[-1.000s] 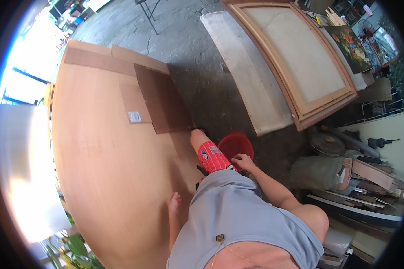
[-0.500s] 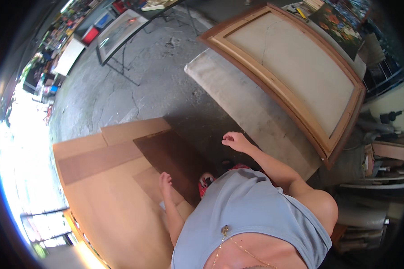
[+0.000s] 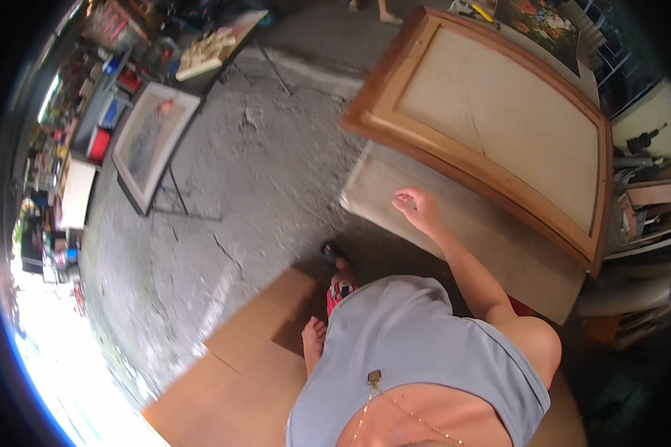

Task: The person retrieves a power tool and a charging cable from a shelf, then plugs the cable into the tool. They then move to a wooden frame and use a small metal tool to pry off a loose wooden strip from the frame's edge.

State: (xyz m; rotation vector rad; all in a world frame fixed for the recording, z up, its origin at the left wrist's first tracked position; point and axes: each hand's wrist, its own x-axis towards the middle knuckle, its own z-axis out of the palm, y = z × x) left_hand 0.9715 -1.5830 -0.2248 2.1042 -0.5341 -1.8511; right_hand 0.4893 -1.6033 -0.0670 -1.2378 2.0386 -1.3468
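Note:
My right hand [image 3: 417, 210] hangs over the near edge of a pale board-topped table [image 3: 395, 190], fingers loosely bent and apart, holding nothing. On that table lies a large wooden frame [image 3: 492, 175], its pale backing panel [image 3: 499, 112] facing up with a crack-like line across it. My left hand [image 3: 314, 335] is low beside my body, loosely curled with no object seen in it. Just beyond it are brown cardboard-like sheets [image 3: 238, 365] and part of a dark brown panel [image 3: 294, 335].
A framed picture [image 3: 153, 138] rests on a stand at the left. Beyond it, pale pieces lie on another table [image 3: 212, 56]. Yellow-handled pliers [image 3: 484, 13] and a floral painting [image 3: 540, 33] lie past the large frame. Another person's legs [image 3: 384, 11] show at the top.
My body has moved forward past the brown sheets, which now sit lower in view. My right hand has come over the table edge. A foot shows ahead on the concrete floor.

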